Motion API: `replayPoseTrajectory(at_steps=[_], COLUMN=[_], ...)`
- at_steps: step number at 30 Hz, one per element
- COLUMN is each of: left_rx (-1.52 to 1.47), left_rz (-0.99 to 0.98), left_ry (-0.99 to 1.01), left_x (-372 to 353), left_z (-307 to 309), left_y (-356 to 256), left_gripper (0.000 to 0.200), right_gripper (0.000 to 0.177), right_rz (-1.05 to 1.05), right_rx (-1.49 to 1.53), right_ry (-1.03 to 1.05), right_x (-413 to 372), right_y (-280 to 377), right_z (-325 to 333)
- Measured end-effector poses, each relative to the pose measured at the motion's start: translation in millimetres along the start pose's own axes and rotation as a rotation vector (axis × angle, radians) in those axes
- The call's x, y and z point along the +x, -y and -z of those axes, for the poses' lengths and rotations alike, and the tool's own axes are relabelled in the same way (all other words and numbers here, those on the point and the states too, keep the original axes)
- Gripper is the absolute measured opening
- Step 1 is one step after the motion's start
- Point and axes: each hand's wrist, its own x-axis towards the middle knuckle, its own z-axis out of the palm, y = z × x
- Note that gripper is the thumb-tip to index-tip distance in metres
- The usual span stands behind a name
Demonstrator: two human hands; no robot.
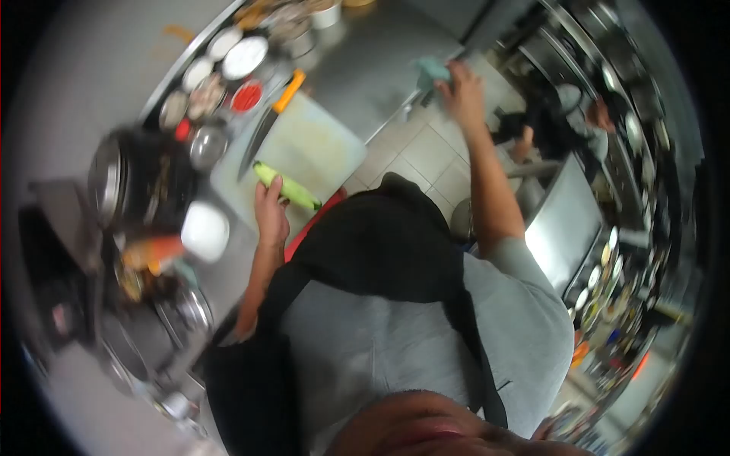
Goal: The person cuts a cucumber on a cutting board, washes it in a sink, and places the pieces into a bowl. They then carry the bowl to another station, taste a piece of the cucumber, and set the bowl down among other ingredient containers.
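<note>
On the left, my left hand (270, 209) is closed around a long, pale green vegetable (293, 188) with a dark tip, which looks like a zucchini or cucumber. It is over the lower part of a whitish cutting board (315, 144). A knife with an orange handle (289, 91) lies along the board's left side, its blade pointing toward the vegetable. My right hand (464, 91) reaches out at the far end of the steel counter. Its fingers, blurred by motion, grip a blue-green cloth (433, 71) near the counter's edge.
Several bowls and a container of red food (247, 96) line the counter's back left. A big dark pot (148, 182) and a white dish (205, 230) stand left of the board. Beyond the tiled floor (422, 152), another person (574, 125) is near a steel unit (566, 216).
</note>
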Motion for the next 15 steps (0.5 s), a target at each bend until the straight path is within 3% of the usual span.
replayPoseTrajectory(at_steps=[1, 2, 3, 4, 6, 9, 10, 11, 13, 15], left_rx=[-0.023, -0.048, -0.012, -0.095, -0.219, -0.331, -0.348, -0.279, -0.214, 0.443], left_rz=[0.017, 0.029, -0.137, -0.165, -0.14, -0.215, -0.214, -0.295, -0.374, -0.416], left_ry=[-0.065, -0.118, -0.138, -0.193, -0.327, -0.339, -0.378, -0.388, -0.423, -0.503], left_x=[-22.8, -39.5, 41.3, 43.6, 10.6, 32.7, 37.2, 43.8, 48.5, 49.7], left_z=[-10.1, -27.6, 53.3, 46.9, 50.1, 50.0, 45.8, 40.5, 43.2, 48.2], left_y=[14.4, 27.2, -59.4, -50.6, -17.7, -7.7, 0.6, 5.9, 20.4, 35.7], left_gripper=[0.041, 0.027, 0.027, 0.024, 0.027, 0.038, 0.038, 0.037, 0.037, 0.033], right_gripper=[0.071, 0.071, 0.068, 0.065, 0.055, 0.056, 0.058, 0.06, 0.064, 0.069], right_rz=[0.102, 0.164, 0.334, 0.532, 0.771, 0.907, 0.942, 0.974, 0.963, 0.94], right_rx=[-0.296, -0.302, -0.084, 0.0, 0.036, -0.043, -0.072, -0.096, -0.179, -0.281], right_ry=[-0.219, -0.182, -0.247, -0.183, 0.204, 0.366, 0.296, 0.216, 0.293, 0.356], right_x=[13.3, 26.6, 83.7, 99.9, 57.3, 50.6, 48.7, 47.9, 43.7, 45.2], right_y=[12.0, 16.6, 144.7, 167.6, 195.2, 259.7, 267.5, 276.2, 288.4, 289.7], right_z=[24.5, 31.3, -56.3, -64.0, -126.6, -219.4, -251.0, -270.9, -286.0, -283.3])
